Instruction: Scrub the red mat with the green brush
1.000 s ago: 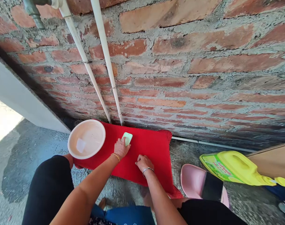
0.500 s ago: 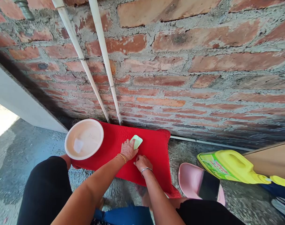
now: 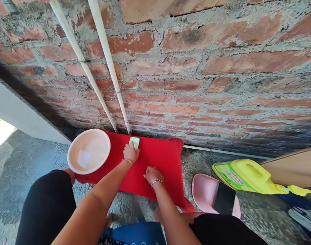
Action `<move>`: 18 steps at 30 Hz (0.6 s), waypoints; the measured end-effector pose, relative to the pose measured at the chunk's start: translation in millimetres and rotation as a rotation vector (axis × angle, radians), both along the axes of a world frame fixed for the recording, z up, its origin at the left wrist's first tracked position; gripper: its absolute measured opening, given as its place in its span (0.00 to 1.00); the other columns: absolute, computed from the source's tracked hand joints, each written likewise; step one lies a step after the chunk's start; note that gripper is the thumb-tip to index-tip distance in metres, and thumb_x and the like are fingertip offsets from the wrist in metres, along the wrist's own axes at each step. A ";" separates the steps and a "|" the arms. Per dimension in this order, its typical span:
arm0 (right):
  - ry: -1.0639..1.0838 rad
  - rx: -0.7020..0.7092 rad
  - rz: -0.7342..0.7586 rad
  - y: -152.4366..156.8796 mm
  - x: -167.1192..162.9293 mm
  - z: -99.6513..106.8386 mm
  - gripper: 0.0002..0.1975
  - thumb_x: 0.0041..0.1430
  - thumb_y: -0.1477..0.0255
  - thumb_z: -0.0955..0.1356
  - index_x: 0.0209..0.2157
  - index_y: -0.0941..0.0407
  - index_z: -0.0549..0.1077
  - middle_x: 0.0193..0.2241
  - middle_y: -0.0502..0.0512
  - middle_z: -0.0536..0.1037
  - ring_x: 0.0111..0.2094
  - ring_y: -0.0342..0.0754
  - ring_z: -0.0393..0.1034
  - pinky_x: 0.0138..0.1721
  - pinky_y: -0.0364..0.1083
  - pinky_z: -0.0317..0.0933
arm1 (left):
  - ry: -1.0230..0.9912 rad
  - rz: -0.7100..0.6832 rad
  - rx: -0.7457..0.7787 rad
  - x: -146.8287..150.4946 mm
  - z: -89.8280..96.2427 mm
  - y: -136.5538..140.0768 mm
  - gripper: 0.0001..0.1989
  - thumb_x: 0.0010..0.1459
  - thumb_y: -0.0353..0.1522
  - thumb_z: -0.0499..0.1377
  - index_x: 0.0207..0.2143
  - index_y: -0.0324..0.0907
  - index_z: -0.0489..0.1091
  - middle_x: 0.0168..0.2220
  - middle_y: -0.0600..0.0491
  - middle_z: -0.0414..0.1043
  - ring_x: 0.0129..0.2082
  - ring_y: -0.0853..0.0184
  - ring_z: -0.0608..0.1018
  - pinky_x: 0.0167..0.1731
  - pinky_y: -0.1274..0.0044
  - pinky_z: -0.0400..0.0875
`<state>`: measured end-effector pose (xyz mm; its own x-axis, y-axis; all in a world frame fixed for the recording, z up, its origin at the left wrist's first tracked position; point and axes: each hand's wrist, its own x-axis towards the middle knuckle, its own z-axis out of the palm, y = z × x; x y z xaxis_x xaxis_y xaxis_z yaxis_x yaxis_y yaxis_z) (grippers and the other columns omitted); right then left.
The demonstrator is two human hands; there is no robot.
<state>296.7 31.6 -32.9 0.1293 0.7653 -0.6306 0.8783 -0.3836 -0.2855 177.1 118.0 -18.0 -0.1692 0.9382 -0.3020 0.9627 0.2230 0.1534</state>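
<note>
A red cloth (image 3: pixel 168 156) with a textured border lies spread under both hands near the foot of the brick wall. My left hand (image 3: pixel 131 153) is closed around a pale green scrubbing brush (image 3: pixel 135 141), pressing it flat on the cloth's far side; any bristles are hidden beneath. My right hand (image 3: pixel 153 175) is curled into a fist on the cloth, nearer to me and to the right. Its fingertips are tucked under, against the fabric. A round pinkish-white basin (image 3: pixel 96 153) with shallow water stands on the cloth's left end.
Two white pipes (image 3: pixel 106 51) run down the brick wall (image 3: pixel 170 85). To the right, a pink scoop-shaped plastic seat (image 3: pixel 202 192) carries a dark flat object (image 3: pixel 224 198). Beside it lies a yellow detergent jug (image 3: pixel 247 175). A cardboard sheet (image 3: pixel 295 166) leans at far right.
My left hand has slid the brush to the left and toward the wall across the cloth. My right hand stays at about the same spot. The view has shifted slightly.
</note>
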 end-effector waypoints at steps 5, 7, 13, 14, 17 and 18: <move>0.013 0.002 0.004 -1.4 0.8 0.3 0.09 0.49 0.71 0.70 0.35 0.51 0.75 0.40 0.56 0.76 0.42 0.50 0.72 0.35 0.43 0.59 | -0.094 -0.363 -0.048 31.4 -3.5 -40.6 0.29 0.56 0.46 0.53 0.59 0.48 0.53 0.51 0.45 0.62 0.49 0.59 0.70 0.46 0.70 0.64; 0.031 0.025 0.011 -3.3 2.4 -0.6 0.07 0.48 0.70 0.70 0.33 0.51 0.75 0.39 0.54 0.77 0.41 0.49 0.71 0.34 0.43 0.58 | -0.113 -0.278 -0.028 15.0 -2.7 -48.1 0.29 0.57 0.46 0.52 0.58 0.47 0.53 0.49 0.46 0.63 0.47 0.60 0.71 0.45 0.72 0.64; 0.025 0.179 -0.166 -8.4 19.9 4.0 0.07 0.56 0.69 0.64 0.35 0.50 0.74 0.36 0.51 0.76 0.38 0.44 0.70 0.34 0.41 0.58 | -0.014 0.099 0.017 -64.2 -0.5 -56.8 0.28 0.59 0.44 0.51 0.58 0.41 0.53 0.46 0.42 0.65 0.42 0.60 0.74 0.41 0.72 0.66; -0.027 0.231 -0.213 -8.9 25.7 6.0 0.08 0.57 0.69 0.64 0.37 0.50 0.74 0.38 0.53 0.75 0.39 0.45 0.70 0.36 0.41 0.58 | 0.004 0.122 0.018 -68.7 -0.7 -60.2 0.28 0.59 0.43 0.51 0.58 0.39 0.53 0.46 0.41 0.65 0.42 0.59 0.74 0.41 0.71 0.66; -0.209 0.323 -0.378 -12.6 46.0 10.2 0.12 0.56 0.67 0.64 0.42 0.51 0.74 0.45 0.58 0.72 0.44 0.51 0.68 0.41 0.45 0.59 | 0.030 0.099 0.017 -56.1 -4.1 -77.3 0.29 0.58 0.42 0.51 0.59 0.39 0.53 0.47 0.41 0.64 0.43 0.58 0.73 0.40 0.71 0.66; -0.257 0.324 -0.441 -15.0 53.0 10.0 0.14 0.56 0.65 0.64 0.44 0.50 0.73 0.48 0.60 0.70 0.46 0.53 0.67 0.43 0.47 0.59 | 0.029 0.056 0.011 -45.0 -6.5 -85.2 0.29 0.58 0.41 0.52 0.59 0.40 0.53 0.47 0.41 0.64 0.44 0.58 0.72 0.41 0.71 0.66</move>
<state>349.7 16.6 -22.9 0.5952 0.7530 -0.2805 0.7128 -0.6559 -0.2485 132.1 32.7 -24.5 -0.2301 0.9301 -0.2863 0.9528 0.2751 0.1282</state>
